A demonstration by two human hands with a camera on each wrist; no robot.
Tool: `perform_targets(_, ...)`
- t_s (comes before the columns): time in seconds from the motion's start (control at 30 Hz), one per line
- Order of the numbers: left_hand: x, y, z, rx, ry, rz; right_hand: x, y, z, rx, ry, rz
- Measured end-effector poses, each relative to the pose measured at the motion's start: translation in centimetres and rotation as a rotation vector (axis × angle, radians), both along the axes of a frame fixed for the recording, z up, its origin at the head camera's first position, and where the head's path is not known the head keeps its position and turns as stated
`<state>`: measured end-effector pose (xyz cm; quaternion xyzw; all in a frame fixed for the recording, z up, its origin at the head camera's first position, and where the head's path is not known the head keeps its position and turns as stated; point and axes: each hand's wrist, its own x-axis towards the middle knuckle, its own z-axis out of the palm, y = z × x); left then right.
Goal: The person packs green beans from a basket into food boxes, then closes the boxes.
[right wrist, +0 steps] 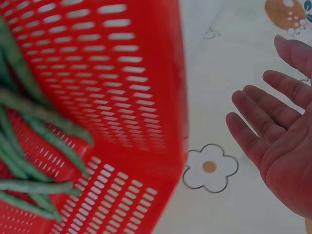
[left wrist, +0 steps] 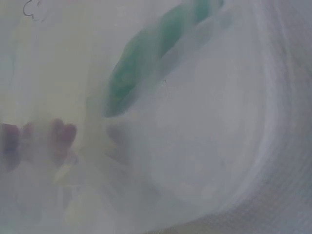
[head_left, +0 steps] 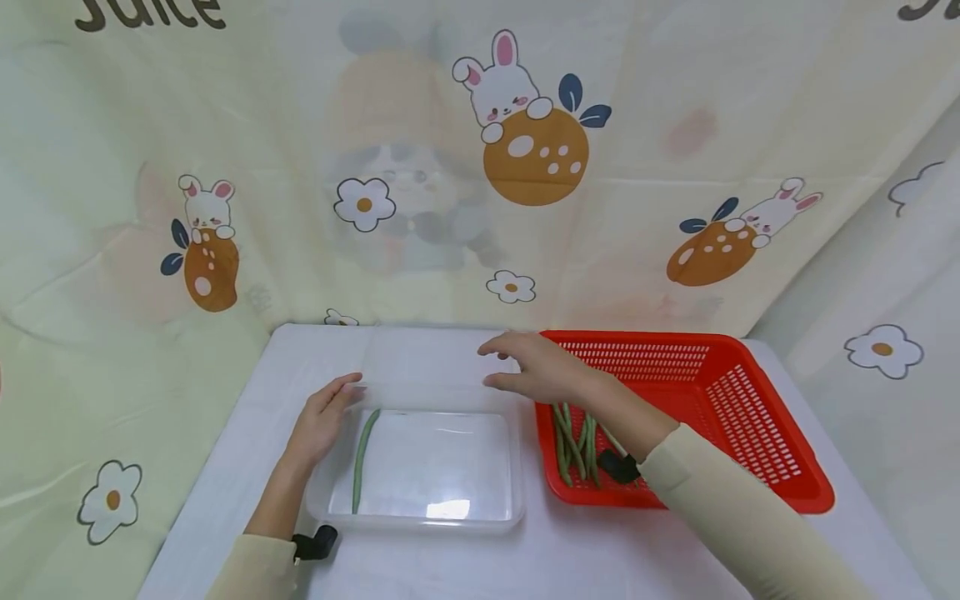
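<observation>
A clear plastic box (head_left: pixel 420 523) stands on the white table with one green bean (head_left: pixel 362 458) lying lengthwise near its left wall. My left hand (head_left: pixel 318 425) rests against the box's left side, fingers extended along it toward the far left corner. In the left wrist view, the bean (left wrist: pixel 146 53) shows blurred through the cloudy plastic. Over the gap between the box and a red basket (head_left: pixel 780 417), my right hand (head_left: pixel 540 367) hovers with spread fingers. The right wrist view shows the palm of that right hand (right wrist: pixel 287 131) with nothing in it.
Several green beans (head_left: pixel 577 446) lie in the left part of the basket, partly hidden by my right forearm. The basket's raised walls stand just right of the box. A printed cloth (head_left: pixel 420 308) hangs behind the table.
</observation>
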<state>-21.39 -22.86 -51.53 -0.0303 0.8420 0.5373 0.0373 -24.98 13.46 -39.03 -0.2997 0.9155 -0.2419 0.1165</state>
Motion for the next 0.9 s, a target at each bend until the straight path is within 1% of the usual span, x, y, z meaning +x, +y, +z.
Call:
perform_targets(0.3,0.0,-0.1,0.1,0.016,0.003,-0.008,0.1,1.5,-0.7,0.002,-0.017,-0.020)
perform_targets(0.47,0.2,-0.1,0.1,0.001,0.009,-0.004,0.2,2.6,-0.9,-0.003,-0.033,-0.045)
perform_targets(0.67,0.2,-0.1,0.1,0.018,0.016,-0.013,0.0,3.9,-1.3,-0.012,-0.042,-0.077)
perform_targets(0.8,0.1,-0.2,0.2,0.020,0.011,-0.008,-0.2,4.1,-1.3,-0.016,-0.053,-0.064)
perform_targets(0.9,0.1,-0.1,0.3,0.028,0.010,-0.010,-0.3,4.3,-1.4,-0.027,-0.040,-0.061)
